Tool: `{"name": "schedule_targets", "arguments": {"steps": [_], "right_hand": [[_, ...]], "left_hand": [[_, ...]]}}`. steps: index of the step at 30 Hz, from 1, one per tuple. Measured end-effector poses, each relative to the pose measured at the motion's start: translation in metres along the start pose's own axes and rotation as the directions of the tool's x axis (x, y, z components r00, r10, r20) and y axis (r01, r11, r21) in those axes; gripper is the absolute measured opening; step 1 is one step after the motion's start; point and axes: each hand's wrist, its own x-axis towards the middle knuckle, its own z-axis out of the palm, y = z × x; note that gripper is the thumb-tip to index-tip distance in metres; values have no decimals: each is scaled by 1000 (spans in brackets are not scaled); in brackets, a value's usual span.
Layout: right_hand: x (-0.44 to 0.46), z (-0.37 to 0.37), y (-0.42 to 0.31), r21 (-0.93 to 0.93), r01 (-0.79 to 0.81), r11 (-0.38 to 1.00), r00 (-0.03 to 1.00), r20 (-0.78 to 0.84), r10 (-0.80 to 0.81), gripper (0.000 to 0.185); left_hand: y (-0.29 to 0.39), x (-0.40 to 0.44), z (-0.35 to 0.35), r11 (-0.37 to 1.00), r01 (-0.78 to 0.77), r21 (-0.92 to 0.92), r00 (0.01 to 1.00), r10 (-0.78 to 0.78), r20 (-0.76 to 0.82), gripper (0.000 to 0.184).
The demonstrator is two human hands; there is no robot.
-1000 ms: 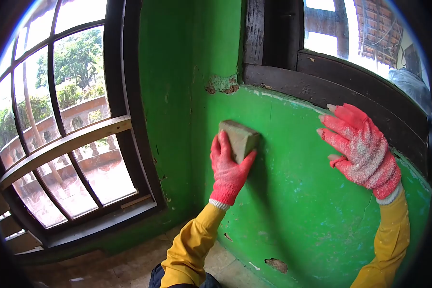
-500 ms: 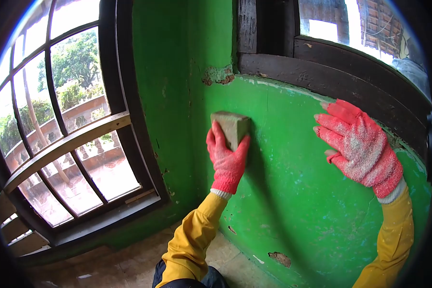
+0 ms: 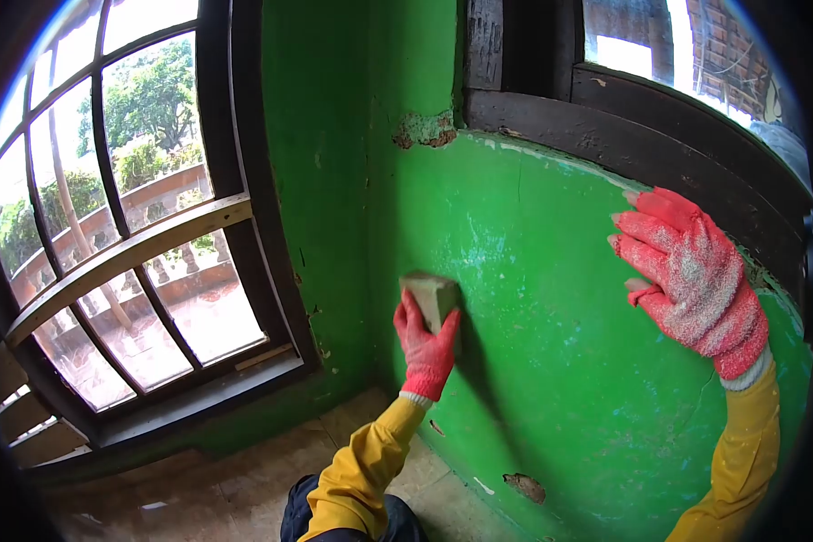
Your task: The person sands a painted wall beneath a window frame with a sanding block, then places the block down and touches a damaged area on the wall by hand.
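My left hand (image 3: pixel 424 350), in a red-pink fingerless-tipped glove, grips a tan-grey sanding block (image 3: pixel 435 298). The block lies against the green wall (image 3: pixel 551 352), casting a long shadow down to the right. Pale scuffed marks show on the paint above and right of it. Fingers outstretched, my right hand (image 3: pixel 693 278) rests on the wall just under the dark window frame (image 3: pixel 605 134); its matching glove is coated in whitish dust and it holds nothing.
To the left, a barred window (image 3: pixel 108 199) has a wooden rail (image 3: pixel 131 262) across it. The wall has a chipped patch (image 3: pixel 425 130) near the frame corner and a hole (image 3: pixel 524 488) low down. A tiled floor (image 3: pixel 262 479) lies below.
My left hand has slid down the wall with the sanding block, uncovering pale scuff marks. My right hand stays at about the same place on the wall; the view has shifted slightly.
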Motion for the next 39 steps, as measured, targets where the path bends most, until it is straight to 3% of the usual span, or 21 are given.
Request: {"name": "schedule_targets", "arguments": {"steps": [2,4,7,9,10,12,16,18,20,22,24,26,28,30,31,32,34,35,36,38,39], "right_hand": [[1,-2,-1,16,-8,1000,1000,2,8,54],[3,-4,-2,18,-12,1000,1000,5,12,54],[3,-5,-3,31,-5,999,1000,-24,5,54],[5,-3,-2,30,-8,999,1000,-22,9,53],[5,-2,-2,31,-17,999,1000,-26,17,52],[4,-2,-2,57,-16,998,999,-33,18,51],[5,-3,-2,63,-33,997,999,-35,36,49],[5,-4,-3,51,-28,998,999,-30,29,49],[5,-6,-3,27,-16,1000,1000,-22,17,49],[6,-8,-4,71,-44,997,999,-19,45,48],[8,-7,-4,62,-32,998,999,-20,33,47],[10,-8,-3,75,-37,996,999,-25,38,47],[12,-9,-3,70,-19,997,999,-36,22,47],[11,-9,-3,54,-18,998,999,-48,21,47],[11,-9,-3,65,-19,998,999,-50,23,47],[11,-10,-4,75,-18,997,999,-45,22,47],[10,-11,-4,70,-13,997,999,-40,16,46],[11,-11,-3,82,-5,997,999,-33,8,46],[12,-11,-3,80,2,997,1000,-29,1,46],[11,-11,-3,77,-4,997,999,-41,7,44],[11,-10,-4,84,-5,996,999,-38,8,44]], "left_hand": [[66,37,0,931,-363,36,932,361,37,99],[127,57,-2,741,-633,224,772,623,125,100],[121,99,10,900,-434,37,901,434,-10,104],[102,139,6,974,-147,-175,988,136,-71,99],[98,152,-2,971,40,-235,997,-55,-55,96],[94,161,-11,935,274,-225,957,-289,-36,96],[96,90,8,990,-139,39,989,141,-44,106],[100,54,5,877,-461,134,887,454,81,107],[97,69,3,853,-513,97,858,508,72,108],[97,107,6,929,-370,34,928,371,-26,105],[104,157,0,986,-109,-124,994,105,-42,99],[111,187,-7,986,82,-142,994,-91,-58,100],[115,182,-6,992,121,-42,989,-124,-86,98],[119,142,4,997,-81,-12,994,80,-76,100],[124,107,8,962,-262,77,964,265,-26,101],[130,74,8,890,-430,155,902,430,37,102],[144,50,3,709,-695,122,718,674,172,107],[138,60,6,674,-734,84,679,725,115,104],[144,72,4,761,-640,101,767,627,138,103],[149,110,3,898,-417,141,907,420,11,102],[147,141,3,964,-261,44,964,263,-31,101]]}}
